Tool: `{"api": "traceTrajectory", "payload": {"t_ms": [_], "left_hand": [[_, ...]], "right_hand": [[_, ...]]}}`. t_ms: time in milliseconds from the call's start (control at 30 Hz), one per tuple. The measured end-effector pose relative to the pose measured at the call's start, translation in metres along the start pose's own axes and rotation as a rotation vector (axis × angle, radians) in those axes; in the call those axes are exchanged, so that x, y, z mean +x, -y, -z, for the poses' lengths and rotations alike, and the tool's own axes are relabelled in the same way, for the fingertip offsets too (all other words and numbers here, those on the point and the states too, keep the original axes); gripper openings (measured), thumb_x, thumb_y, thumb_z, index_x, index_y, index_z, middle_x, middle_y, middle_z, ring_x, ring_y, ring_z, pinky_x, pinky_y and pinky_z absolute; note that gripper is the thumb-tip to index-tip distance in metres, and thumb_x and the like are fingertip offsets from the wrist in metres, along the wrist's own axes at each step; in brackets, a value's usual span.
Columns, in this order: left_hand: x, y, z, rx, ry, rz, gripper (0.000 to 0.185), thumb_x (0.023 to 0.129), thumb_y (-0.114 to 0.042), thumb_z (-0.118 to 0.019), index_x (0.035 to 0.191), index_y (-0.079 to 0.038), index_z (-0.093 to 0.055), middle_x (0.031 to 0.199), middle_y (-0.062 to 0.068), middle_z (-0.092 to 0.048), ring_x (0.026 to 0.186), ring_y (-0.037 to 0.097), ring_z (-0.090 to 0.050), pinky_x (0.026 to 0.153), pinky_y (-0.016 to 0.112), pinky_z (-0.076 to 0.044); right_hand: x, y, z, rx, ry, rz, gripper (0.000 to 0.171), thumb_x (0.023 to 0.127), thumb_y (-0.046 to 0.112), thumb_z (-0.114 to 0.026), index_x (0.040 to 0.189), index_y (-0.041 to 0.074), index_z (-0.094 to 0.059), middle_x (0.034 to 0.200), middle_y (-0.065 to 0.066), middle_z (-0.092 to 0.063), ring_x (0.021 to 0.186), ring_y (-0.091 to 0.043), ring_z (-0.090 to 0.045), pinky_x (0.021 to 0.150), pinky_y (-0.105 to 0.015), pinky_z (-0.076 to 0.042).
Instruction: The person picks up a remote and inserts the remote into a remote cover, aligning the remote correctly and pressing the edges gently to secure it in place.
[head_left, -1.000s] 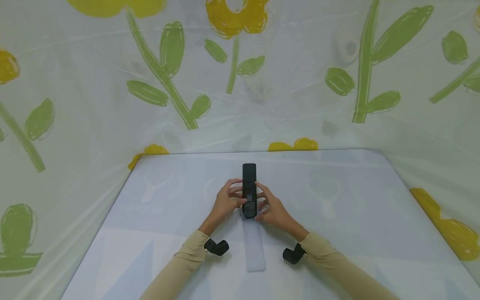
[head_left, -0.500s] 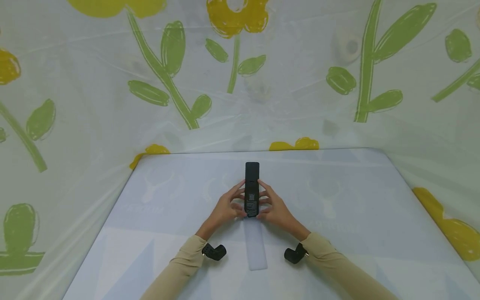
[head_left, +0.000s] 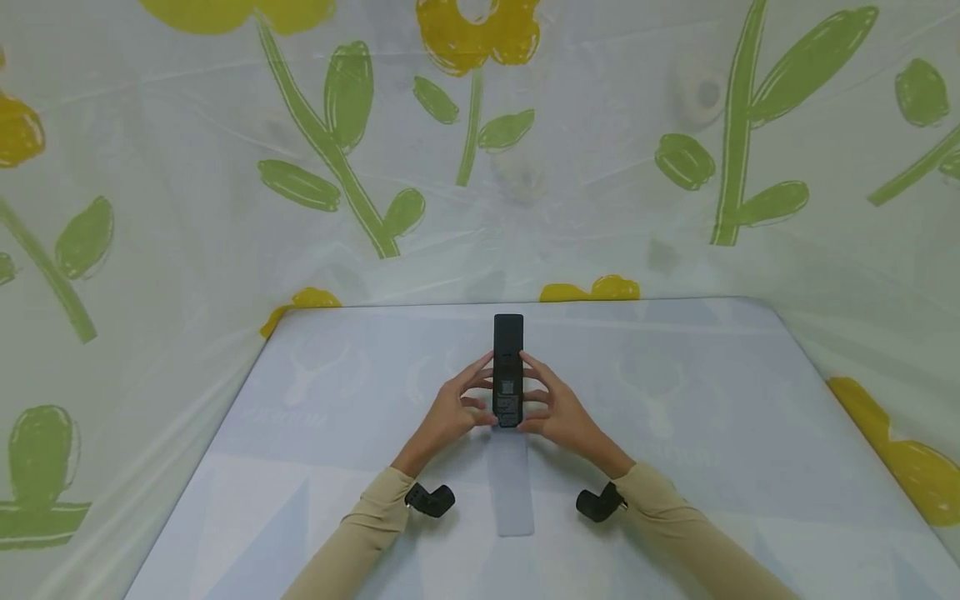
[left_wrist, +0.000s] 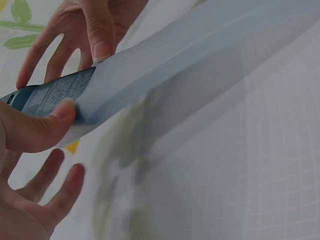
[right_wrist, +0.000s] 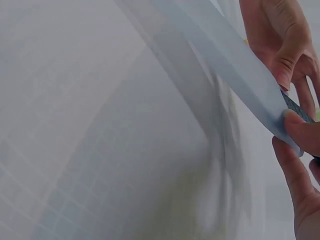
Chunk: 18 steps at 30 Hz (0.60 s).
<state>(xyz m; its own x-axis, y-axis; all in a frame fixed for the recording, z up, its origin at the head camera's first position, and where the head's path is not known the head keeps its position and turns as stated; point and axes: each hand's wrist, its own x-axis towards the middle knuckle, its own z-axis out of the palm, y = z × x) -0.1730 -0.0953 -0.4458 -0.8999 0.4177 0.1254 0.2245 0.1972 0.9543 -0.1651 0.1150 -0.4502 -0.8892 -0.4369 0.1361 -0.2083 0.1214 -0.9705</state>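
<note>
A black remote control [head_left: 507, 358] is held lengthwise in front of the person, the printed label on its back facing up. A long translucent sleeve [head_left: 512, 492] trails from its near end; in the left wrist view the sleeve [left_wrist: 150, 70] overlaps the edge of the label. The left hand [head_left: 448, 412] pinches the remote and the sleeve's mouth from the left, thumb at the near corner. From the right, the right hand [head_left: 561, 414] grips the opposite side, its thumb also at the near end. In the right wrist view both thumbs press by the sleeve's mouth [right_wrist: 280, 120].
A pale patterned cloth covers the table [head_left: 675, 375], and the sleeve casts a shadow on it. Behind hangs a white curtain [head_left: 585, 167] printed with yellow flowers and green leaves. Each wrist carries a small black camera [head_left: 431, 500].
The remote has shifted slightly right and away from the person, with both hands. The left thumb has slid from the label to the near corner; the sleeve has followed a little.
</note>
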Motion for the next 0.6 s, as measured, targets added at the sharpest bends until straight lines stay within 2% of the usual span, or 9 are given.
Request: {"api": "traceTrajectory", "payload": {"t_ms": [167,333,400,600], "left_hand": [[0.002,-0.007,0.000,-0.074,0.022,-0.018,0.096,0.072,0.021,-0.066,0.150,-0.019,-0.027,0.141,0.015,-0.045,0.117,0.033,-0.053,0.079,0.039,-0.055],[0.005,-0.017,0.000,-0.113,0.021,-0.049,0.096,0.072,0.023,-0.065,0.150,-0.018,-0.027,0.142,0.016,-0.043,0.119,0.033,-0.051,0.084,0.042,-0.053],[0.006,-0.021,-0.001,-0.108,0.023,-0.053,0.096,0.072,0.022,-0.066,0.150,-0.018,-0.027,0.142,0.015,-0.043,0.120,0.032,-0.050,0.086,0.041,-0.053],[0.010,-0.033,-0.001,-0.103,0.040,-0.082,0.094,0.073,0.020,-0.068,0.150,-0.017,-0.028,0.141,0.014,-0.043,0.121,0.030,-0.050,0.086,0.039,-0.053]], "right_hand": [[0.004,-0.010,0.005,-0.040,-0.024,0.045,0.107,0.069,-0.022,-0.070,0.151,0.024,-0.019,0.143,-0.018,-0.036,0.108,-0.036,-0.056,0.079,-0.037,-0.056],[0.006,-0.009,0.013,-0.113,-0.044,0.069,0.106,0.071,-0.014,-0.074,0.149,0.035,-0.022,0.144,-0.011,-0.038,0.104,-0.029,-0.059,0.075,-0.032,-0.057],[0.003,0.003,0.014,-0.125,-0.048,0.061,0.104,0.072,-0.014,-0.072,0.150,0.032,-0.021,0.145,-0.013,-0.037,0.101,-0.031,-0.060,0.073,-0.033,-0.057],[0.002,0.007,0.021,-0.104,-0.056,0.072,0.104,0.074,-0.009,-0.075,0.150,0.036,-0.020,0.144,-0.010,-0.036,0.096,-0.029,-0.061,0.072,-0.034,-0.057]]}}
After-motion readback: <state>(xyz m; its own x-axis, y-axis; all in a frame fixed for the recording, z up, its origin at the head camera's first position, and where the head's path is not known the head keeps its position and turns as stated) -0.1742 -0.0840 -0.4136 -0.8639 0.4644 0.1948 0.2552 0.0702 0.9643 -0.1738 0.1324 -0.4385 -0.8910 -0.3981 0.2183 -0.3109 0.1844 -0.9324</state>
